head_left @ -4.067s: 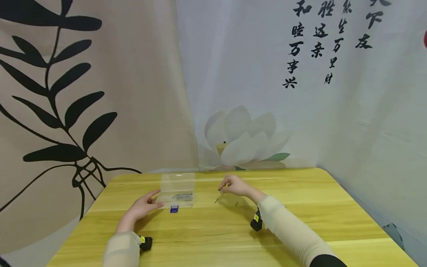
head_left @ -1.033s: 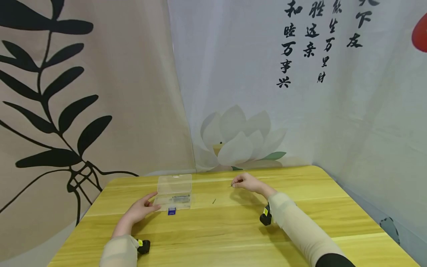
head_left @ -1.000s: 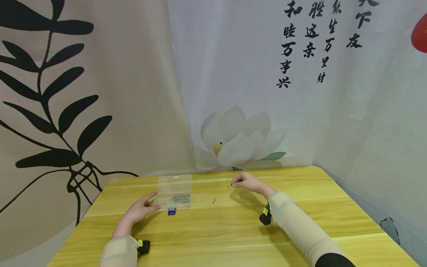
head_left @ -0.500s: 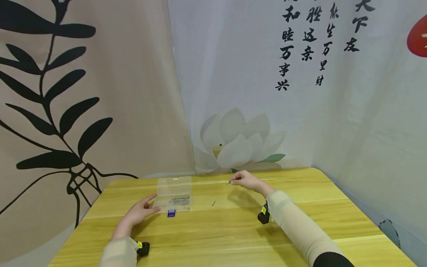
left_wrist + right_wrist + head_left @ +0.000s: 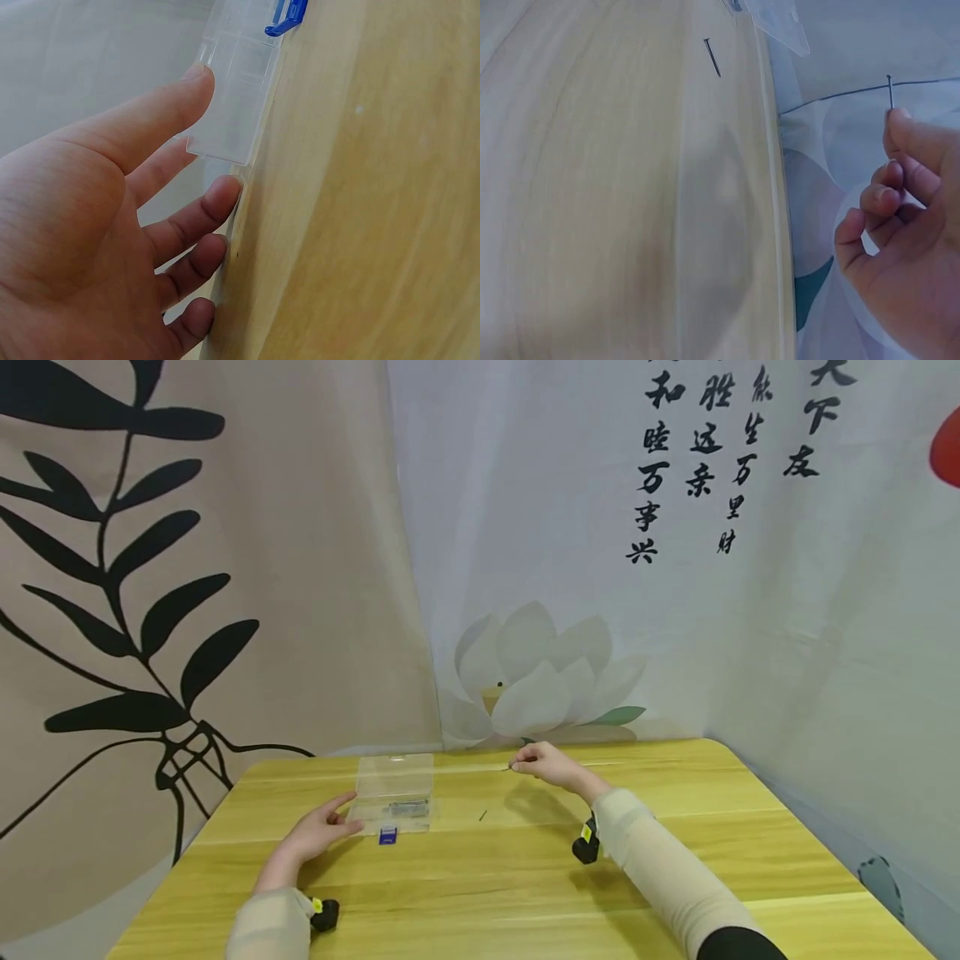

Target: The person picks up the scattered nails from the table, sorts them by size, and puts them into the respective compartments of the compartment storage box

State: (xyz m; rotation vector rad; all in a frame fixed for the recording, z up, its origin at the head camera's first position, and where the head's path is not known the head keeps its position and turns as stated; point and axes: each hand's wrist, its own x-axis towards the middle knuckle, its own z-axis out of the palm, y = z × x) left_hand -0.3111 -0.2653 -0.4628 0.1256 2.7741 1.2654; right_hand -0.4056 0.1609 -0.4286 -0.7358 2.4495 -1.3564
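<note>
My right hand (image 5: 551,764) pinches a small dark nail (image 5: 890,91) between thumb and fingertip, raised above the table, its head end sticking out. A second nail (image 5: 483,816) lies on the table between that hand and a clear plastic box (image 5: 360,810). The box lies with its lid (image 5: 395,775) raised at the back, and small metal pieces (image 5: 408,808) sit inside. My left hand (image 5: 315,833) holds the box at its left end. In the left wrist view the thumb lies over the box edge, the index finger is partly hidden behind it, and the other fingers are loosely bent.
A blue clasp (image 5: 289,16) projects from the front of the box. Everything stands on a yellow wood-grain table (image 5: 465,893). Behind its far edge hangs a printed cloth (image 5: 540,568) with a lotus, leaves and writing.
My right hand has picked up the right-hand nail that lay on the table several seconds ago. In the last second it has risen slightly and drifted left. The left hand stays at the box.
</note>
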